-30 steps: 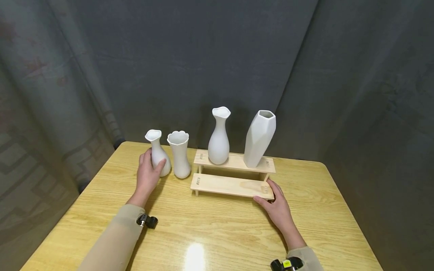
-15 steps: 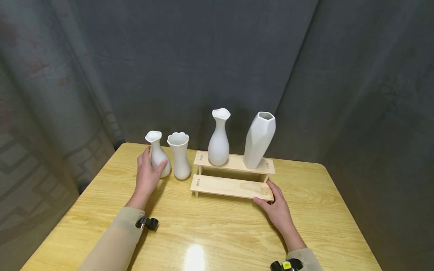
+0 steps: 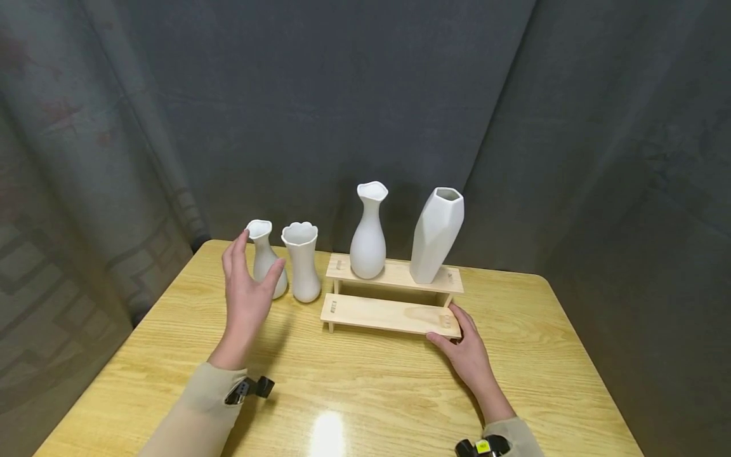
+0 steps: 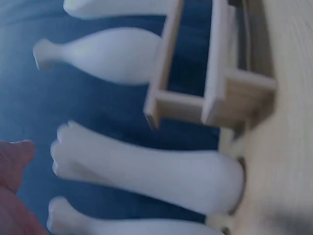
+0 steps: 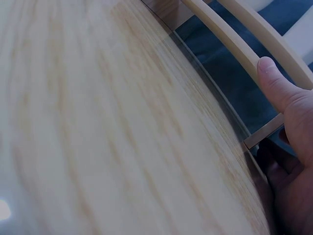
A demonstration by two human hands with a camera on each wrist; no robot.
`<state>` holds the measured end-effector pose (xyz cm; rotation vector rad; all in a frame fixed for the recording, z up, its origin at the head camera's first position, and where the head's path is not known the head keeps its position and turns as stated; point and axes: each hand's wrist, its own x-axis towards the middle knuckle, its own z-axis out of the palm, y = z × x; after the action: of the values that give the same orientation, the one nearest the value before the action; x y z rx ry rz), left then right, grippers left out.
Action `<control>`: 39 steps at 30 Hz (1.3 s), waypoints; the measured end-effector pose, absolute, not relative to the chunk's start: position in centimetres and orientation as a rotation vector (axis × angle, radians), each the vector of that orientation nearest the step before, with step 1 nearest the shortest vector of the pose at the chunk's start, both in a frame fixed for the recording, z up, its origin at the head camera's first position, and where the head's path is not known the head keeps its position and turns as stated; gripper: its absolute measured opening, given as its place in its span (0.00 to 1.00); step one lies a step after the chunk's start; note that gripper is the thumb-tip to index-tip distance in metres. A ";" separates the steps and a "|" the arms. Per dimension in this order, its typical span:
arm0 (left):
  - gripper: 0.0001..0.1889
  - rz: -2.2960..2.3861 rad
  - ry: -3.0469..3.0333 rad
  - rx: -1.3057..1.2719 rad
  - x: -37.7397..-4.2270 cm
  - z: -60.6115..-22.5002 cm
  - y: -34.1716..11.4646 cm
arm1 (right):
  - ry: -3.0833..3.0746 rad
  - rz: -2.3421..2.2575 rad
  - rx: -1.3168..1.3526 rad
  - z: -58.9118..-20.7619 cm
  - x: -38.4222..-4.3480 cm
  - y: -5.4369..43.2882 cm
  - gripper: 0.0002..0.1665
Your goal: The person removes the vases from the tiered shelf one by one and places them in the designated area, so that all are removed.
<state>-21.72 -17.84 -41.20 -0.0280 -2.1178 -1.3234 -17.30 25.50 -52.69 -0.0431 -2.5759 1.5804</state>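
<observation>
My left hand [image 3: 247, 295] is held up beside the small wavy-rimmed white vase [image 3: 266, 259], thumb and fingers spread apart, gripping nothing. That vase stands upright on the table, partly behind the hand. My right hand [image 3: 469, 349] holds the right end of the lower shelf of a two-step wooden stand [image 3: 382, 313]. Its thumb [image 5: 276, 83] lies on the shelf's front edge, and the other fingers reach around the end, partly hidden. On the upper shelf stand a tall wavy-rimmed vase [image 3: 368, 244] and a faceted vase [image 3: 436, 235], which leans to the right in the head view.
Between the small vase and the stand, a scalloped-rim white vase [image 3: 304, 266] stands on the wooden table [image 3: 365, 393]. Dark grey curtains [image 3: 342, 95] hang right behind the table and along both sides.
My left hand has let go of the small vase; its fingers have spread and risen a little. The vase stays where it was. My right hand keeps its hold on the stand.
</observation>
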 end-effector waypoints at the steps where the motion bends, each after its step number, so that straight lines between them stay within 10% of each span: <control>1: 0.44 -1.324 -2.106 -0.047 -21.5 -40.9 -17.5 | -2.574 1.582 -0.043 -52.7 -17.3 25.5 0.58; 39: 0.46 -1.563 -2.180 -0.358 -23.7 -38.8 -4.5 | -2.591 1.563 -0.055 -52.8 -17.2 25.6 0.57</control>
<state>-23.69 -4.51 -38.76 -0.3581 -2.1802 -1.5626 -17.18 25.58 -52.77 -0.0550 -2.5906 1.5629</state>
